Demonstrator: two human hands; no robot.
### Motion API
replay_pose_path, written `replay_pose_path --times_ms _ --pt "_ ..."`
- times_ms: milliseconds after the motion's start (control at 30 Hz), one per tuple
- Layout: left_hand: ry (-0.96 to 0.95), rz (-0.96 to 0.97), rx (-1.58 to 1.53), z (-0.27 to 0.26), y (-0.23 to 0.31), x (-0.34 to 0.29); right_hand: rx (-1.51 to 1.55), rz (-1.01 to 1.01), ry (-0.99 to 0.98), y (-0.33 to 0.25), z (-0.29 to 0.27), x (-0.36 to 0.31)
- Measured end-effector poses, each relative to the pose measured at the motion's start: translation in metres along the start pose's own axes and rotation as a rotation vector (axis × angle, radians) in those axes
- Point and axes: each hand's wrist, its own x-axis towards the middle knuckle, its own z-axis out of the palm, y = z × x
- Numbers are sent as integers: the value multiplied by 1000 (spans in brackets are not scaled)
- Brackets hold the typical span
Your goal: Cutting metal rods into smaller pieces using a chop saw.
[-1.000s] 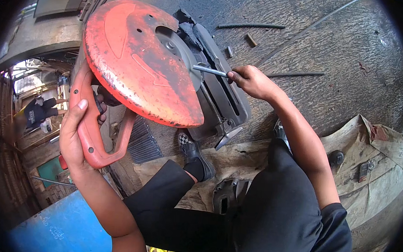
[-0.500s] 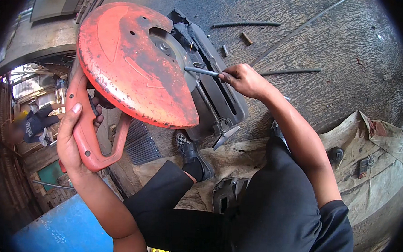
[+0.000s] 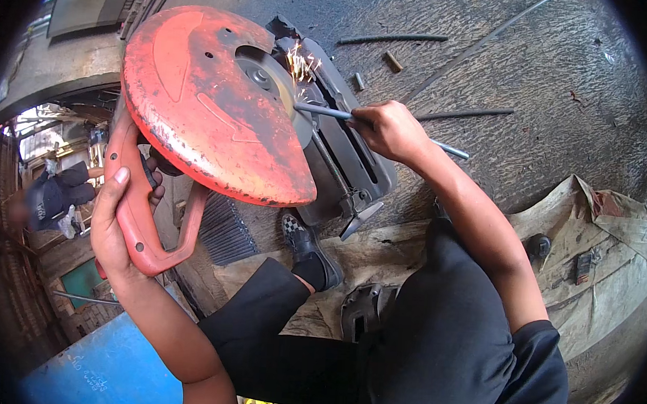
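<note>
My left hand (image 3: 118, 223) is wrapped round the red D-shaped handle (image 3: 132, 212) of a chop saw, fingers at its trigger. The saw's worn red guard (image 3: 203, 113) covers much of the cutting disc (image 3: 275, 80). In my right hand (image 3: 391, 132) is a grey metal rod (image 3: 323, 112), gripped near its middle, its left end against the disc's edge. Orange sparks (image 3: 300, 63) fly up from beside the disc. Beneath lies the saw's dark slotted base (image 3: 350, 137), with a threaded clamp screw (image 3: 330, 162) and a crank (image 3: 361, 221).
Rods and short cut pieces (image 3: 393, 61) lie on the rough floor beyond the saw. A tan cloth sheet (image 3: 587, 255) spreads at right. My shoe (image 3: 309, 249) is close to the base. A blue panel (image 3: 110, 363) stands lower left; another person (image 3: 53, 196) is at far left.
Sparks have appeared at the disc. The rod's far end now shows to the right of my right hand, which has shifted slightly left. My left hand keeps its grip on the handle.
</note>
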Motion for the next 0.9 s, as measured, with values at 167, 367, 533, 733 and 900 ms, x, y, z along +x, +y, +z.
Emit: replay_pose_path --times_ms 167,367,533,733,900 --pt "-15 -23 -17 3 0 -1 -129 -139 130 -1 5 -6" --pt "32 -13 -9 5 2 -2 -135 -42 161 -14 -1 -13" --pt "-89 -66 105 -12 2 6 189 283 -91 2 3 -18" --pt "10 -35 -40 8 2 -4 543 323 -216 19 21 -19" --pt "-42 -32 -37 3 1 -2 450 240 -244 6 25 -20"
